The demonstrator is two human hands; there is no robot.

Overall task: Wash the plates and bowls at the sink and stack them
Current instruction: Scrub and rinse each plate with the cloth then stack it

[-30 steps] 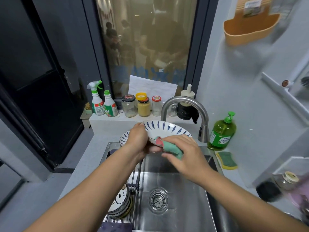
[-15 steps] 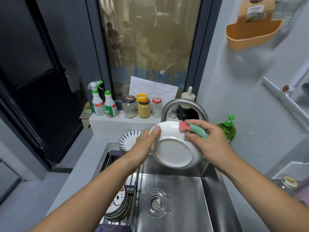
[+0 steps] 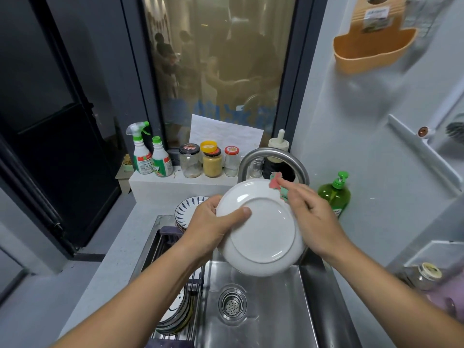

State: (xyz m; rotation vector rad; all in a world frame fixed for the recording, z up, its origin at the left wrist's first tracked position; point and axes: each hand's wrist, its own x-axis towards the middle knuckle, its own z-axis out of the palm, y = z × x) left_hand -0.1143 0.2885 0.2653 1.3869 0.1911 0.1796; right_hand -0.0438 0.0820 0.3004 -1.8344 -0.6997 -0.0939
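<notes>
A white plate (image 3: 263,234) is held over the steel sink (image 3: 271,310), tilted with its plain underside facing me. My left hand (image 3: 213,227) grips its left rim, thumb across the back. My right hand (image 3: 311,217) holds a pink and green sponge (image 3: 277,184) against the plate's upper right rim. A stack of blue-patterned plates (image 3: 187,212) sits on the counter behind my left hand. More plates and bowls (image 3: 175,315) stand in a rack at the sink's left side.
The curved faucet (image 3: 271,156) arches just behind the plate. A green soap bottle (image 3: 335,194) stands to the right. Spray bottles (image 3: 148,156) and jars (image 3: 211,162) line the ledge. The drain (image 3: 232,303) lies below. An orange holder (image 3: 374,49) hangs on the wall.
The plate was flipped from pattern side up to underside facing me and has come closer. My right hand slid the sponge along the upper right rim.
</notes>
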